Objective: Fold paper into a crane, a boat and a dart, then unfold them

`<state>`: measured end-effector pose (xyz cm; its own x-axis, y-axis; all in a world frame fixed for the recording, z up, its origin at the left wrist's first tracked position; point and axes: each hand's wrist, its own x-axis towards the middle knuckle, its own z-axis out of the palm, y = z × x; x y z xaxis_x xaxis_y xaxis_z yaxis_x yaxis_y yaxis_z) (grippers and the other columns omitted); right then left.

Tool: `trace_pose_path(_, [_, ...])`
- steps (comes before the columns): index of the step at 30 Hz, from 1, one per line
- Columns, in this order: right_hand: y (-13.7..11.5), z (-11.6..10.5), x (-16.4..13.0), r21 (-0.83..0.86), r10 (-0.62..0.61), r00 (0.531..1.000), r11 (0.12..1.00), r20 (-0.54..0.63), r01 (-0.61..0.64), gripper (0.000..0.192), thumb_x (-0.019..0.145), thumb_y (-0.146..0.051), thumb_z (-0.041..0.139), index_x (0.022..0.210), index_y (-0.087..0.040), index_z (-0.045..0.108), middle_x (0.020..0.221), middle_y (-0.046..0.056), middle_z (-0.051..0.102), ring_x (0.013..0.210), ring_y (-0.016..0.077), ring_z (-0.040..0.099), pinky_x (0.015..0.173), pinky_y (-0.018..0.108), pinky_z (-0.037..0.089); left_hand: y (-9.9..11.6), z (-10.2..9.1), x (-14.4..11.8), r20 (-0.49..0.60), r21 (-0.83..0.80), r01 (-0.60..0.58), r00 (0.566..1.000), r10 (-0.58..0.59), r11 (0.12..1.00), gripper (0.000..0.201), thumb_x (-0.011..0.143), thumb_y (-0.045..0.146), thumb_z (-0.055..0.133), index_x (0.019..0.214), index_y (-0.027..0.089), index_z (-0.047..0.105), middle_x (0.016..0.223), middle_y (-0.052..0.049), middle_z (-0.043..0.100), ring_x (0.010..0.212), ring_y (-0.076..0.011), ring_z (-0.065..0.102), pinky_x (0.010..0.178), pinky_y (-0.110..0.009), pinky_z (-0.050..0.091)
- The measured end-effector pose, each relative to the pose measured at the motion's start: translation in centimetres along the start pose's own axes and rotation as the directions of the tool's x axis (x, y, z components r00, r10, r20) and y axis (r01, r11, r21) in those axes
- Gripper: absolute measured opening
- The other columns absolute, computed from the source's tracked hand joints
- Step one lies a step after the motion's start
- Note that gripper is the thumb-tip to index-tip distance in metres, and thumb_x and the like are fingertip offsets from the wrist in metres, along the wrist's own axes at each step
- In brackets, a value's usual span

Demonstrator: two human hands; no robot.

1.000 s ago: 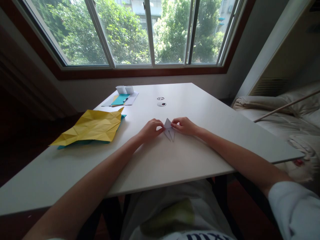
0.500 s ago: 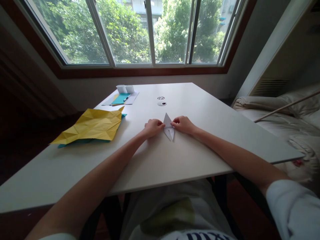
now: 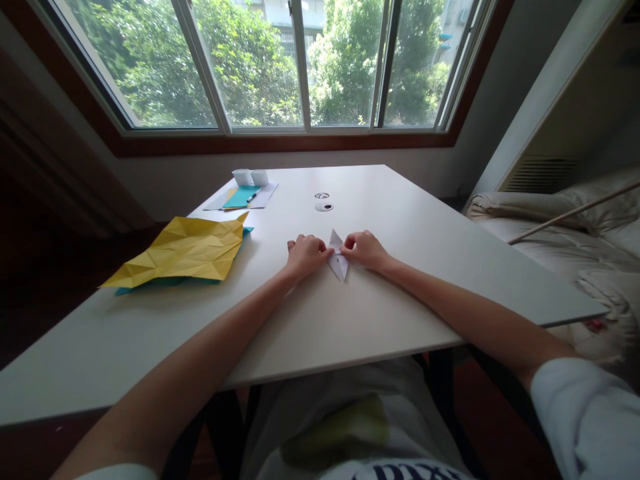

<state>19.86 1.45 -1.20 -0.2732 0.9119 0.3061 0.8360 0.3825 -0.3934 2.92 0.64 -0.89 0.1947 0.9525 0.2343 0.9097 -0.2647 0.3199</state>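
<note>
The small white folded paper [image 3: 338, 261] is lying flat on the white surface [image 3: 380, 313], about midway across it and well in from the near edge, with its narrow point aimed back toward the person. The left hand [image 3: 306, 255] is curling over the paper's left side and the right hand [image 3: 364, 249] is closing in from the other side, so both sets of fingers are pinching the paper at its middle, thumb tips nearly meeting over it. The work in hand looks like setting a crease in a small origami piece, and doing it well probably means keeping the paper pressed to the surface, lining the edges up before bearing down, and running the fingertips outward from the centre so the fold is landing sharp and even. A crumpled yellow sheet [image 3: 186, 252] over a teal one is sitting well to the left, and a teal card [image 3: 242, 197] with a pen [image 3: 251, 197] and two small white boxes [image 3: 251, 177] is resting farther back near the window [image 3: 300, 63].
</note>
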Motion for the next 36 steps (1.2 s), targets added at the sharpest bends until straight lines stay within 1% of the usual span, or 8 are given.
trace_pose_path(2, [-0.01, -0.11, -0.16, -0.036, 0.020, 0.999, 0.999, -0.028, -0.021, 0.016, 0.072, -0.035, 0.057, 0.072, -0.019, 0.062, 0.078, 0.005, 0.066, 0.081, 0.0195, 0.055, 0.071, 0.029, 0.040, 0.00, -0.09, 0.05, 0.005, 0.005, 0.014, 1.000, -0.014, 1.000, 0.034, 0.074, 0.050, 0.050, 0.066, 0.020, 0.065, 0.079, -0.008, 0.064, 0.091, -0.0295, 0.050, 0.079, -0.043, 0.030])
trace_pose_path(4, [0.16, -0.23, -0.26, -0.034, 0.048, 0.997, 0.998, -0.059, -0.050, 0.022, 0.070, -0.037, 0.061, 0.083, -0.019, 0.060, 0.081, 0.004, 0.065, 0.081, 0.0199, 0.054, 0.068, 0.029, 0.039, 0.03, -0.18, 0.10, -0.001, 0.008, 0.027, 1.000, -0.027, 1.000, 0.032, 0.072, 0.050, 0.052, 0.069, 0.021, 0.064, 0.080, -0.007, 0.065, 0.092, -0.0294, 0.050, 0.079, -0.043, 0.030])
trace_pose_path(7, [0.62, -0.26, -0.21, 0.009, 0.051, 0.998, 0.999, -0.038, -0.051, 0.032, 0.070, -0.042, 0.061, 0.093, -0.021, 0.056, 0.081, 0.002, 0.063, 0.079, 0.0187, 0.054, 0.065, 0.028, 0.039, 0.15, -0.27, 0.12, -0.003, -0.002, 0.041, 0.999, -0.041, 0.999, 0.028, 0.073, 0.048, 0.053, 0.076, 0.021, 0.062, 0.083, -0.006, 0.065, 0.092, -0.0290, 0.050, 0.078, -0.043, 0.030])
trace_pose_path(11, [0.89, -0.01, -0.05, -0.011, -0.035, 0.999, 0.999, 0.002, 0.035, 0.020, 0.076, -0.038, 0.057, 0.086, -0.021, 0.060, 0.084, 0.003, 0.061, 0.079, 0.0174, 0.053, 0.069, 0.028, 0.038, 0.36, -0.26, -0.05, 0.008, -0.026, 0.038, 0.999, -0.038, 0.999, 0.023, 0.075, 0.043, 0.053, 0.085, 0.024, 0.063, 0.085, -0.005, 0.063, 0.093, -0.0282, 0.050, 0.077, -0.042, 0.030])
trace_pose_path(16, [0.58, 0.05, -0.15, -0.021, -0.111, 0.994, 0.994, -0.003, 0.111, 0.016, 0.079, -0.033, 0.055, 0.089, -0.024, 0.064, 0.084, 0.003, 0.061, 0.080, 0.0179, 0.052, 0.073, 0.030, 0.038, 0.35, -0.22, -0.40, -0.052, -0.003, -0.021, 0.998, 0.021, 1.000, 0.020, 0.077, 0.040, 0.053, 0.085, 0.027, 0.066, 0.091, -0.006, 0.062, 0.097, -0.0296, 0.047, 0.078, -0.042, 0.028])
trace_pose_path(25, [0.86, -0.04, -0.15, -0.023, -0.121, 0.993, 0.992, 0.013, 0.122, 0.017, 0.079, -0.036, 0.056, 0.089, -0.026, 0.066, 0.084, 0.003, 0.063, 0.082, 0.0189, 0.052, 0.074, 0.030, 0.038, -0.27, -0.09, -0.31, -0.039, -0.003, -0.071, 0.997, 0.071, 0.997, 0.022, 0.078, 0.044, 0.053, 0.086, 0.029, 0.066, 0.092, -0.006, 0.062, 0.097, -0.0308, 0.044, 0.076, -0.043, 0.026])
trace_pose_path(32, [0.72, -0.24, -0.12, -0.039, -0.134, 0.991, 0.990, -0.019, 0.134, 0.024, 0.076, -0.046, 0.058, 0.082, -0.026, 0.069, 0.080, 0.003, 0.064, 0.080, 0.0186, 0.052, 0.075, 0.030, 0.038, -0.45, 0.06, -0.46, -0.071, 0.031, -0.104, 0.992, 0.106, 0.994, 0.023, 0.078, 0.045, 0.052, 0.087, 0.029, 0.067, 0.091, -0.007, 0.062, 0.096, -0.0300, 0.044, 0.076, -0.042, 0.025])
trace_pose_path(36, [0.45, -0.28, -0.16, -0.057, -0.121, 0.992, 0.991, -0.034, 0.119, 0.023, 0.076, -0.045, 0.059, 0.081, -0.025, 0.069, 0.080, 0.003, 0.065, 0.080, 0.0190, 0.053, 0.075, 0.031, 0.038, -0.41, -0.05, -0.48, -0.078, 0.041, -0.100, 0.992, 0.103, 0.994, 0.023, 0.077, 0.045, 0.053, 0.086, 0.030, 0.068, 0.090, -0.007, 0.062, 0.097, -0.0296, 0.044, 0.076, -0.042, 0.025])
